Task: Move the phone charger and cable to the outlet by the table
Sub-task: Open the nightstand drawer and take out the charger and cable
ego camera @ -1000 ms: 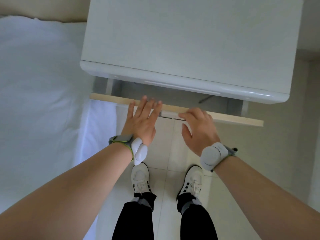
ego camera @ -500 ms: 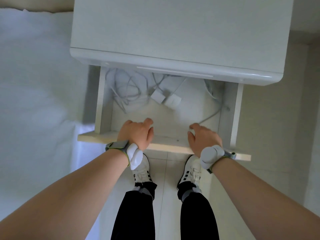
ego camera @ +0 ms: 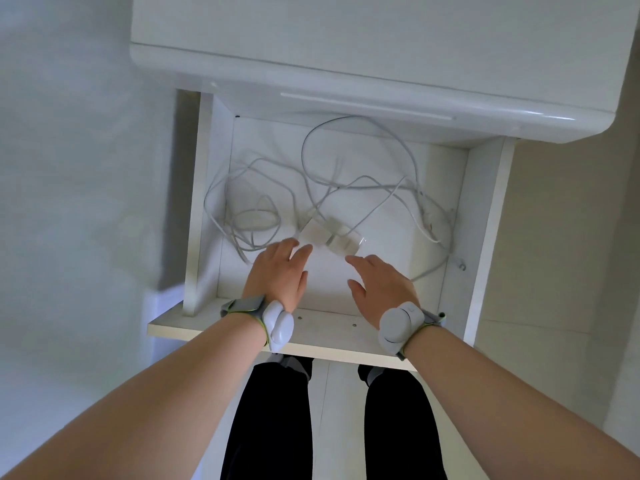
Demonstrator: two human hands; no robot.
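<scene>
Head view: we see the left grip (ego camera: 277, 273) and right grip (ego camera: 382, 287) spread open and empty just short of the white charger blocks (ego camera: 325, 235) lying amid limp, tangle-prone cable (ego camera: 303, 150) in the open drawer (ego camera: 485, 220); we judge the blocks light, rigid, best pinched by their sides; no markings legible.
</scene>
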